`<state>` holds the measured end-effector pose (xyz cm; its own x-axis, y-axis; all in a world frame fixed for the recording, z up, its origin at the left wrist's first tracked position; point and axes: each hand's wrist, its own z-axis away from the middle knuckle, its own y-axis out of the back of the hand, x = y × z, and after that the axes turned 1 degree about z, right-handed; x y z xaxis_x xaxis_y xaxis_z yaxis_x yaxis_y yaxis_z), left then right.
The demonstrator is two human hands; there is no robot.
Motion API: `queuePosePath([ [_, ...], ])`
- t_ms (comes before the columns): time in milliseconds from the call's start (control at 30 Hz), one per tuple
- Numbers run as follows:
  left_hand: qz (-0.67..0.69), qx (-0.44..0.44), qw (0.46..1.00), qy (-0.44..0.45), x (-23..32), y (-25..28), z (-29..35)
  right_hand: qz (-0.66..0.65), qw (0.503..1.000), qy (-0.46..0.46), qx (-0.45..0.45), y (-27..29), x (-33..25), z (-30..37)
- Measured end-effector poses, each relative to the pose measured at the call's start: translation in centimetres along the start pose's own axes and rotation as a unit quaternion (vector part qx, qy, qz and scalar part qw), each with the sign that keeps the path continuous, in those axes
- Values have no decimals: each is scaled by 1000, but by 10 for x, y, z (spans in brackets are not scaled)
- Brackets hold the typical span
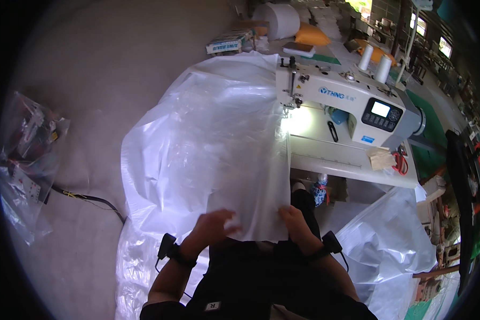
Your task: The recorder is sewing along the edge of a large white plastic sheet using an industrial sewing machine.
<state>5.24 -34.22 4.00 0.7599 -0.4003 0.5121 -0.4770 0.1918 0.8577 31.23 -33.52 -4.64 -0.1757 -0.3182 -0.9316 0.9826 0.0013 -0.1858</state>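
A large translucent white plastic sheet [197, 138] spreads over the sewing table and hangs over its left side. Its right edge runs from near the needle of a white industrial sewing machine [325, 92] down to my lap. At the near right corner my right hand [296, 223] pinches that edge between thumb and fingers. My left hand [214, 229] hovers over the near part of the sheet, fingers apart and slightly blurred, apparently gripping nothing. The machine's lamp lights the area beside the needle.
Black thread snips [332, 131] and red-handled scissors [400, 163] lie on the tabletop [325, 156]. Two white thread cones [383, 69] stand behind the machine. More plastic sheeting [389, 234] hangs at my right. Clear bags [29, 160] and a black cable [85, 196] lie on the floor at left.
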Motion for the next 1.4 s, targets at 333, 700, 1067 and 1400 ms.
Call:
queuePosePath([
  [333, -253, 318, 877, 256, -347, -3, -3, -1, 999, -32, -20, 12, 3, 6],
  [700, 51, 391, 918, -44, -97, 54, -35, -50, 996, -73, -7, -8, 13, 2],
  [1067, -224, 253, 935, -105, 0, -30, -145, 4, 998, -51, 22, -3, 22, 6],
  [1400, 288, -6, 952, -99, 96, -51, -40, -175, 982, 6, -71, 1, -5, 32],
])
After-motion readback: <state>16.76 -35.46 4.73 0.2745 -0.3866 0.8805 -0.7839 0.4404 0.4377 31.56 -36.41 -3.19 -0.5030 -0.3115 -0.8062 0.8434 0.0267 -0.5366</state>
